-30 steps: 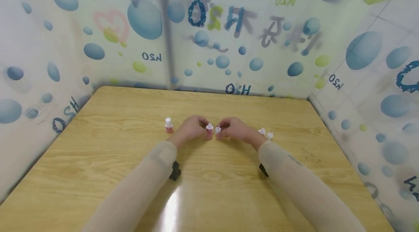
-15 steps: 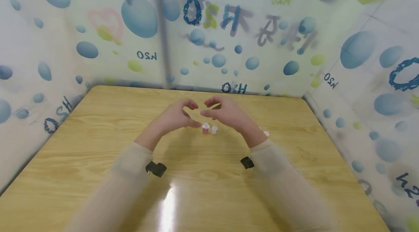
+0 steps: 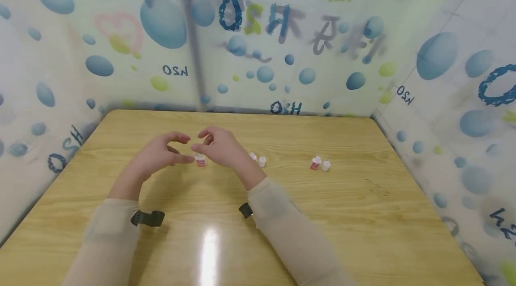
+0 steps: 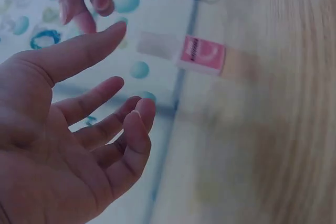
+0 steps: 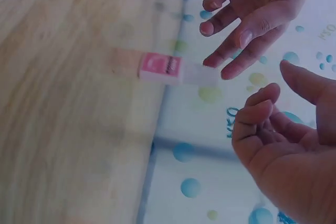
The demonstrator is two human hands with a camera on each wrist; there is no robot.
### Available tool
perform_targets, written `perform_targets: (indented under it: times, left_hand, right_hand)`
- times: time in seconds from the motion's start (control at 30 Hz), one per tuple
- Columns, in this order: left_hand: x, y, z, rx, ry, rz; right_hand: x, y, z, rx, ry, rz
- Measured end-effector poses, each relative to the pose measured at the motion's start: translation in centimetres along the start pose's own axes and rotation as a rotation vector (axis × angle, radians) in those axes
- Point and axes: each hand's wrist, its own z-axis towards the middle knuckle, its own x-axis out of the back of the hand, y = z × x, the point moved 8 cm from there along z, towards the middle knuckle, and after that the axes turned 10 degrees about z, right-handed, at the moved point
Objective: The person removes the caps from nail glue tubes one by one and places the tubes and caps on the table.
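L hand [image 3: 161, 156] + R hand [image 3: 219, 147] hover about white-topped red-label bottle [image 3: 200, 161], upright on desk [image 3: 342, 227], L of ctr in head view. Both grips spread, fingers loosely bent; wrist views show them apart from bottle. Mid frame: part-hidden white top [image 3: 253, 157] behind R forearm, w/ white cap [image 3: 262, 161] adj. Right of ctr: 2nd red-label bottle [image 3: 316, 163] beside 2nd white cap [image 3: 326, 166].

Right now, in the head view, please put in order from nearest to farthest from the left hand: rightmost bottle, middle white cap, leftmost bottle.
1. Leftmost bottle: just right of the left hand.
2. Middle white cap: farther right.
3. Rightmost bottle: farthest right of these.
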Motion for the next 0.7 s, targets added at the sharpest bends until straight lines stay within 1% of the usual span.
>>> perform_targets:
  times: [0.07, 0.2, 0.3, 0.37, 0.43, 0.57, 0.7]
  left_hand:
    - [-0.4, -1.1, 0.3, -0.009, -0.03, 0.007]
    - [-1.5, -2.1, 0.8, -0.002, -0.091, 0.003]
    - [-2.7, -1.9, 1.1, 0.007, -0.149, -0.027]
    - [-3.3, -1.8, 1.4, 0.015, -0.172, -0.056]
    - [-3.6, -1.6, 1.6, 0.012, -0.179, -0.077]
    - [-3.9, -1.4, 2.0, 0.012, -0.167, -0.096]
    - [-4.1, -1.3, 2.2, 0.001, -0.154, -0.079]
  right_hand:
    - [-0.9, 0.4, 0.5, -0.033, -0.008, -0.043]
    - [-2.1, 1.3, 1.3, -0.088, -0.038, -0.105]
    - [-2.3, 2.0, 1.6, -0.104, -0.046, -0.12]
    - [-2.3, 2.3, 1.7, -0.1, -0.043, -0.109]
    - [-2.3, 2.4, 1.8, -0.09, -0.048, -0.101]
    - [-2.6, 2.7, 2.0, -0.089, -0.053, -0.086]
    - [-2.8, 2.8, 2.2, -0.083, -0.023, -0.13]
